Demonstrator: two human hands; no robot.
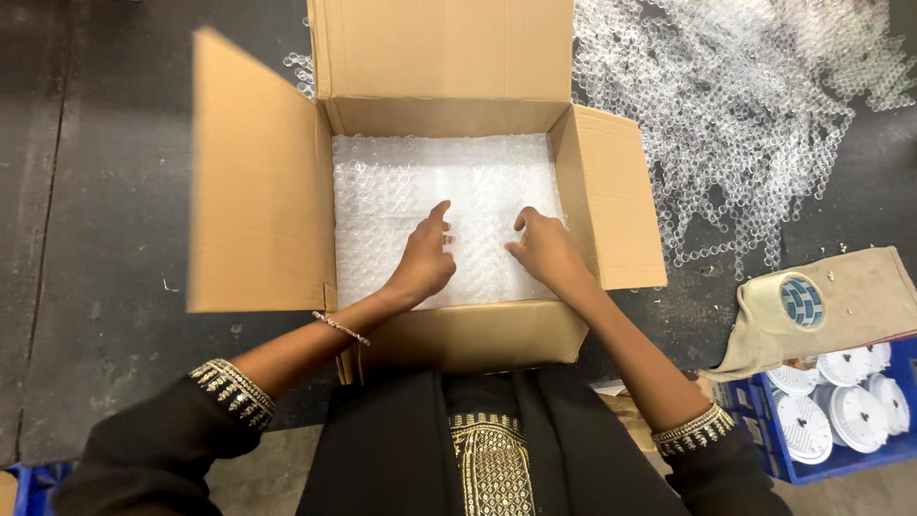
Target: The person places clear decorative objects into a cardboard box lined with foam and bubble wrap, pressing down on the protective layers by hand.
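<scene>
An open cardboard box [258, 182] stands on a dark table with its flaps spread out. Clear bubble wrap [420, 182] lines its inside. My left hand [423, 260] rests on the wrap near the box's middle, fingers bent and slightly apart. Just to its right, my right hand [544, 248] presses down on the same sheet close to the right wall. Neither hand grips anything. A thin bracelet [340, 328] circles my left wrist.
A large loose sheet of bubble wrap [735, 115] lies on the table [105, 239] to the right of the box. At lower right, a blue crate [841, 411] holds several white round discs, with a beige cloth [841, 306] draped over it.
</scene>
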